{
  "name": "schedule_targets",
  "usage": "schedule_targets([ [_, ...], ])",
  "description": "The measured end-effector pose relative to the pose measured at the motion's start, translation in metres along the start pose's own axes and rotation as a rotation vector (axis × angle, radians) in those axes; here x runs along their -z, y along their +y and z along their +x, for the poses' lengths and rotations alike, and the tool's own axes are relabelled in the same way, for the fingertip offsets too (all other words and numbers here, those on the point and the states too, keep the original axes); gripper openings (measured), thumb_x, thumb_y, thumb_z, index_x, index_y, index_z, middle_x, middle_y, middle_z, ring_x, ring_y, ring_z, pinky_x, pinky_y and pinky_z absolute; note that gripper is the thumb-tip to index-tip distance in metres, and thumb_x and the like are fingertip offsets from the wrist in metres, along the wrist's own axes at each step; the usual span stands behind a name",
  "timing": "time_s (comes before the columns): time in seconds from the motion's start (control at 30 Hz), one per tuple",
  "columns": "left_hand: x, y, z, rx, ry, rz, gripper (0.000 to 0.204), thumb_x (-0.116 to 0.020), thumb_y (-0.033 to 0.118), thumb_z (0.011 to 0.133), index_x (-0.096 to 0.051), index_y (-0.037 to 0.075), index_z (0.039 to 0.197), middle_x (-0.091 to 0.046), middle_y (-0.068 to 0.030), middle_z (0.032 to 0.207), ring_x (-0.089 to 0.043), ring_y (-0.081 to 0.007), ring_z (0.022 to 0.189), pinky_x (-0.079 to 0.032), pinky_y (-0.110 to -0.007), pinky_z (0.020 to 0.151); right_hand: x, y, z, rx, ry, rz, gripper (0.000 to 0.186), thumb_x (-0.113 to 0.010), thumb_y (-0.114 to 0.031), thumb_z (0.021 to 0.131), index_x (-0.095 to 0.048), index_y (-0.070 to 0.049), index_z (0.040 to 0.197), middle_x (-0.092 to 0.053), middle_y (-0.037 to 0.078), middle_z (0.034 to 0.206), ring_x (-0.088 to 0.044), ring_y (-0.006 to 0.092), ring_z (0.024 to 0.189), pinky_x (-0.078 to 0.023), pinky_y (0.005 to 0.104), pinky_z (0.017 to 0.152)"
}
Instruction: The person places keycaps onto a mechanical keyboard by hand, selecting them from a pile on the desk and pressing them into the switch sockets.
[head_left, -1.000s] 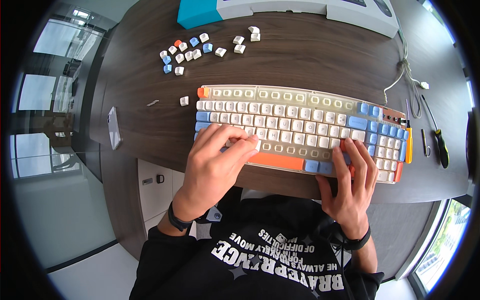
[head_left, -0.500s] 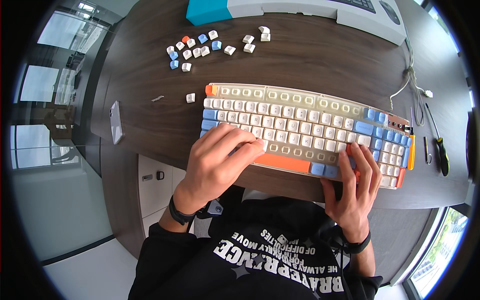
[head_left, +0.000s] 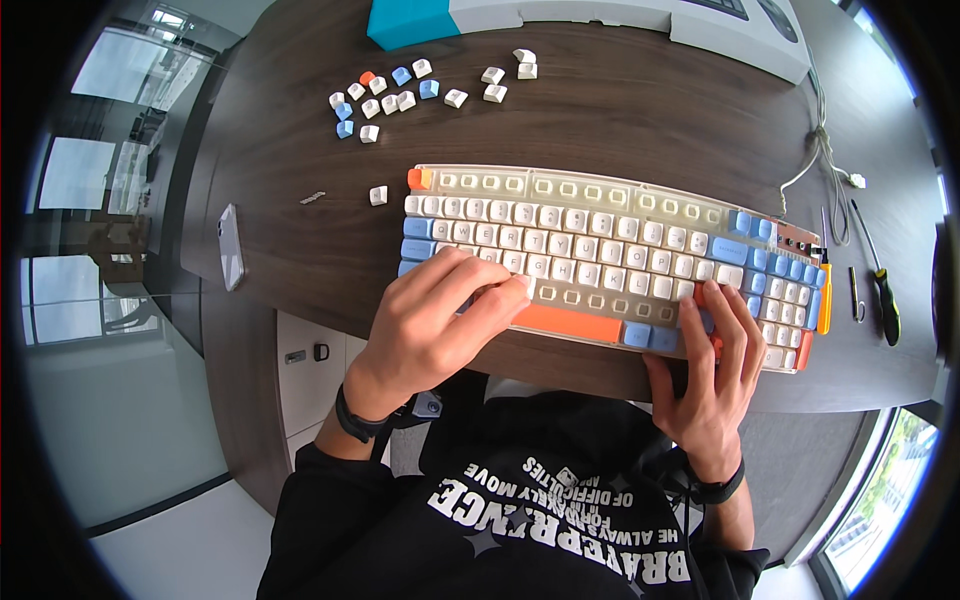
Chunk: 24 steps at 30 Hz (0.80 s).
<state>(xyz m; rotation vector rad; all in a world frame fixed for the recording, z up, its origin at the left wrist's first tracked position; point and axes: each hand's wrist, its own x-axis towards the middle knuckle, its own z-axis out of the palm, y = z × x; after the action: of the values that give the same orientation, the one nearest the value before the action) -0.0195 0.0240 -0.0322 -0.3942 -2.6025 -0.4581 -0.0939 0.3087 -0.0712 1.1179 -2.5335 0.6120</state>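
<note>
A keyboard [head_left: 600, 222] with white, blue and orange keycaps lies slightly slanted on the desk before me. Its top row and part of its lower row show bare switches without caps. My left hand [head_left: 432, 312] bends over the lower left keys, thumb and finger closed on a white keycap [head_left: 528, 287] at the left end of the bare lower stretch. That cap is mostly covered by the fingertips. Over the right end of the board lies my right hand [head_left: 712, 375], fingers spread and stretched onto the keys, thumb near the front edge. It holds nothing.
Several loose keycaps [head_left: 405, 100] lie scattered beyond the keyboard, and one white keycap [head_left: 378, 196] sits left of it. A phone [head_left: 230, 247] rests farther left. Screwdrivers [head_left: 884, 300] and a cable [head_left: 822, 150] are at right. A long box [head_left: 560, 14] stands at the back.
The hands hold nearly the same pose on the keyboard. The whole picture has shifted slightly; no object has visibly been moved.
</note>
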Motion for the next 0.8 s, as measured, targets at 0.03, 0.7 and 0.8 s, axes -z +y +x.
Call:
schedule_targets([
  [0.03, -0.001, 0.000, 0.000, 0.000, -0.001, 0.001, 0.027, -0.088, -0.003, 0.074, -0.074, 0.001, 0.098, -0.068, -0.0049, 0.089, -0.066, -0.0221, 0.078, -0.054, -0.032, 0.063, 0.000, 0.000, 0.000, 0.002, -0.002, -0.001, 0.059, -0.080, -0.024, 0.087, -0.063, -0.005, 0.141, -0.057, 0.018, 0.148, -0.055, 0.0390, 0.134, -0.045, 0.0504, 0.108],
  [0.7, 0.004, 0.005, 0.001, 0.060, -0.125, 0.004, 0.011, -0.075, -0.002, 0.080, -0.067, 0.004, 0.084, -0.061, -0.0031, 0.088, -0.057, -0.0203, 0.078, -0.049, -0.033, 0.070, -0.001, 0.000, 0.001, 0.004, 0.001, 0.011, 0.060, -0.080, -0.021, 0.086, -0.063, -0.005, 0.141, -0.057, 0.019, 0.148, -0.055, 0.0390, 0.135, -0.044, 0.0502, 0.108],
  [0.8, 0.006, 0.008, 0.002, 0.070, -0.158, 0.002, 0.010, -0.075, -0.001, 0.081, -0.067, 0.003, 0.085, -0.062, -0.0035, 0.092, -0.059, -0.0216, 0.082, -0.049, -0.035, 0.073, -0.001, 0.000, 0.000, 0.000, 0.002, 0.008, 0.060, -0.080, -0.021, 0.086, -0.063, -0.005, 0.141, -0.057, 0.019, 0.147, -0.055, 0.0389, 0.134, -0.044, 0.0500, 0.108],
])
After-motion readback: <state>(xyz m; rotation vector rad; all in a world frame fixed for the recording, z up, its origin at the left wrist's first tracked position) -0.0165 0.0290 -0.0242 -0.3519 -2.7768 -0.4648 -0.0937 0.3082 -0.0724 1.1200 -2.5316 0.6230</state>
